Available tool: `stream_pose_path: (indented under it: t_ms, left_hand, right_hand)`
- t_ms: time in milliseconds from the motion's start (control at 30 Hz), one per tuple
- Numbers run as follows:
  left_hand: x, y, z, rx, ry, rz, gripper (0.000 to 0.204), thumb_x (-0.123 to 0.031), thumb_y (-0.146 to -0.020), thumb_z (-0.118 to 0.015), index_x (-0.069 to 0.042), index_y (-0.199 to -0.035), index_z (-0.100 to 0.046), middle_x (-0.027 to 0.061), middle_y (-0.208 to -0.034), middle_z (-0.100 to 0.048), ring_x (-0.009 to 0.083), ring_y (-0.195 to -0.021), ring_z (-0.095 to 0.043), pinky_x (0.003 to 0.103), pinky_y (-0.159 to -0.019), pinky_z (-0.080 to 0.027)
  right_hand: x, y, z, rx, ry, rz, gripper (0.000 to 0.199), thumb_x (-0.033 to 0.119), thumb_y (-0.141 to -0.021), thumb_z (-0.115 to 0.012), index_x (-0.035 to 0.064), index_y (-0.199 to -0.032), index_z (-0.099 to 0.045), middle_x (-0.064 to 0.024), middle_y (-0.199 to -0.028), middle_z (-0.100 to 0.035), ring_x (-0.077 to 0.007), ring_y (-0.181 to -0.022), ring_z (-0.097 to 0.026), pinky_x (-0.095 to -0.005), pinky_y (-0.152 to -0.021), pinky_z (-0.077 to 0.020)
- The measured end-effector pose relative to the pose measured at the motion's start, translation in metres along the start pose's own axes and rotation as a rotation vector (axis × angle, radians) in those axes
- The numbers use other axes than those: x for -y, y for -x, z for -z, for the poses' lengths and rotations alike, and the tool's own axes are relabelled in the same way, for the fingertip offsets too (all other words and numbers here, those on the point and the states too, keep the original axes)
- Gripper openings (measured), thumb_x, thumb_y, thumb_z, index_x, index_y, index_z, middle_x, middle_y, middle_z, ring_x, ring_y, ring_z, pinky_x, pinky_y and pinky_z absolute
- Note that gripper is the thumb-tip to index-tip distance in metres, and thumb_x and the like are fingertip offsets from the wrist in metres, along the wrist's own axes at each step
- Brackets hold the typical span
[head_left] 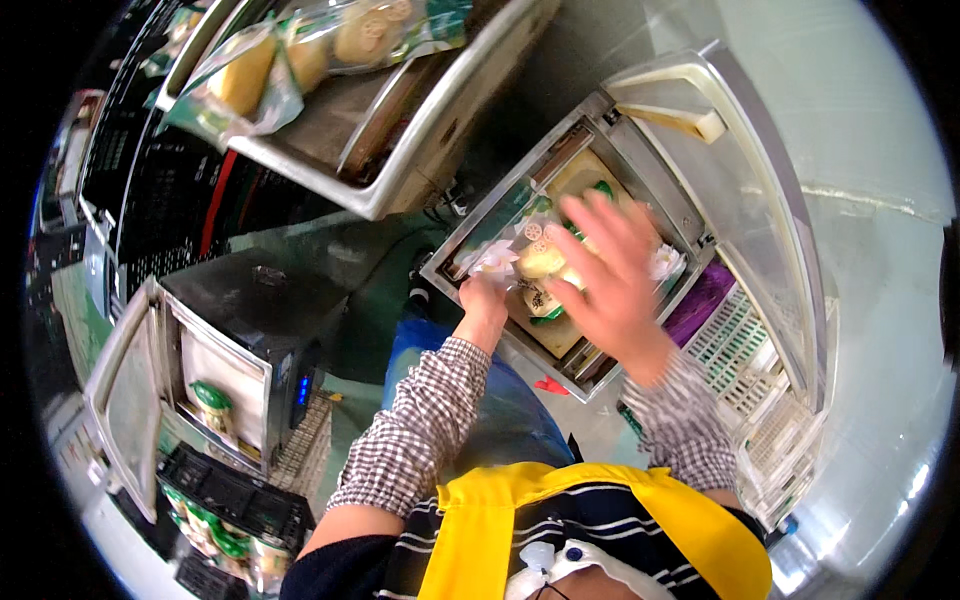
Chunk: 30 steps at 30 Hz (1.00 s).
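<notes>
In the middle stands a metal vacuum sealing machine with its lid raised to the right. Inside its chamber lies a clear plastic bag with green print and pale yellow food in it. My left hand is closed on the bag's near left end, where the plastic bunches up. Over the bag's right part hovers my right hand, smeared by motion, its fingers spread and nothing seen in them. It hides part of the bag; whether it touches the plastic I cannot tell.
A steel tray at the upper left carries more bags of pale food. At the lower left, a second machine has its door swung out and a green-topped bag inside. Black crates sit below it. White plastic baskets stand right.
</notes>
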<state>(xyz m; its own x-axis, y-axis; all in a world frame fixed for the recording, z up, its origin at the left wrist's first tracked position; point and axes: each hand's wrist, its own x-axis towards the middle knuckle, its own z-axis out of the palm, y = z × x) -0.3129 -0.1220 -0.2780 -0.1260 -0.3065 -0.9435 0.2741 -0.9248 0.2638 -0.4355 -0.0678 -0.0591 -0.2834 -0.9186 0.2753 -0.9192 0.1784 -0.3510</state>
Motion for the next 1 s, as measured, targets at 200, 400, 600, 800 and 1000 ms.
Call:
stream_pose_path:
  t_ms: [200, 400, 600, 800, 1000]
  left_hand:
    - [-0.001, -0.004, 0.018, 0.201, -0.248, 0.062, 0.018, -0.017, -0.091, -0.047, -0.001, -0.098, -0.05, 0.0052, -0.085, -0.054, 0.0145, -0.072, -0.053, 0.025, -0.063, -0.046]
    - [-0.076, 0.048, 0.084, 0.271, -0.415, -0.103, 0.039, -0.016, -0.086, -0.055, 0.003, -0.116, -0.04, 0.0074, -0.098, -0.053, 0.0162, -0.083, -0.056, 0.028, -0.065, -0.049]
    - [-0.199, 0.044, 0.223, -0.128, -0.307, -0.583, 0.03, -0.011, -0.085, -0.057, -0.003, -0.112, -0.046, 0.0037, -0.093, -0.055, 0.0124, -0.079, -0.057, 0.025, -0.062, -0.049]
    - [-0.32, 0.039, 0.43, -0.825, -0.486, -1.104, 0.026, -0.008, -0.079, -0.059, 0.002, -0.1, -0.049, 0.007, -0.086, -0.056, 0.0153, -0.072, -0.055, 0.027, -0.071, -0.047]
    - [-0.365, 0.007, 0.548, -0.626, 0.25, -0.481, 0.059, -0.034, -0.08, -0.064, -0.003, -0.122, -0.037, 0.0177, -0.116, -0.044, 0.0291, -0.099, -0.049, 0.047, -0.083, -0.045]
  right_hand:
    - [-0.051, -0.039, 0.16, 0.164, 0.476, -0.198, 0.054, 0.03, -0.084, -0.052, 0.0031, -0.13, -0.039, -0.0155, -0.136, -0.037, -0.0322, -0.127, -0.03, -0.0394, -0.105, -0.0218]
    - [-0.01, -0.031, 0.106, 0.4, -0.119, -0.101, 0.065, 0.023, -0.083, -0.05, 0.0055, -0.139, -0.021, -0.0122, -0.144, -0.024, -0.0302, -0.134, -0.017, -0.0394, -0.108, -0.014]
    - [0.056, 0.038, -0.064, 0.432, 0.022, -0.108, 0.07, 0.014, -0.079, -0.054, 0.006, -0.139, -0.02, -0.0159, -0.144, -0.019, -0.033, -0.133, -0.016, -0.0452, -0.108, -0.012]
    - [0.068, 0.084, -0.201, 0.664, 0.247, -0.196, 0.082, 0.025, -0.075, -0.061, 0.0045, -0.139, -0.015, -0.0171, -0.146, -0.006, -0.0348, -0.135, -0.005, -0.0499, -0.107, -0.0061]
    - [0.062, 0.08, -0.197, 0.731, 0.37, -0.153, 0.099, 0.025, -0.067, -0.068, -0.0024, -0.138, -0.005, -0.021, -0.146, 0.002, -0.036, -0.135, 0.004, -0.0492, -0.107, -0.0011]
